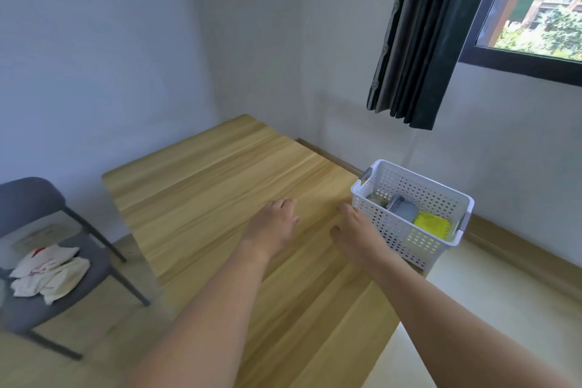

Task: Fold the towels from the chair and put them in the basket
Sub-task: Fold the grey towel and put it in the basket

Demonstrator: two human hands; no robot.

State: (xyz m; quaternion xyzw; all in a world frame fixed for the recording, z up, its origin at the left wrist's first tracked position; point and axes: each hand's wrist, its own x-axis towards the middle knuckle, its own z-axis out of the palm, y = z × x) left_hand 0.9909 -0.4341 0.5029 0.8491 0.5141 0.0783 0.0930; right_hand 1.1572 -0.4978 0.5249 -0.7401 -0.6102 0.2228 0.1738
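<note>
Both empty hands, left hand (277,224) and right hand (352,230), loosely open, towels (47,274) far left.

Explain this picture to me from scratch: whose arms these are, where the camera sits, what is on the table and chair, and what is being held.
There is no machine here: the one camera is worn on a person's head, looking down at their bare arms. The left hand and right hand reach over the light wooden table, holding nothing. The white perforated plastic basket at the table's right edge contains folded grey and yellow towels. Crumpled cream cloth towels wait on the grey chair, left.
</note>
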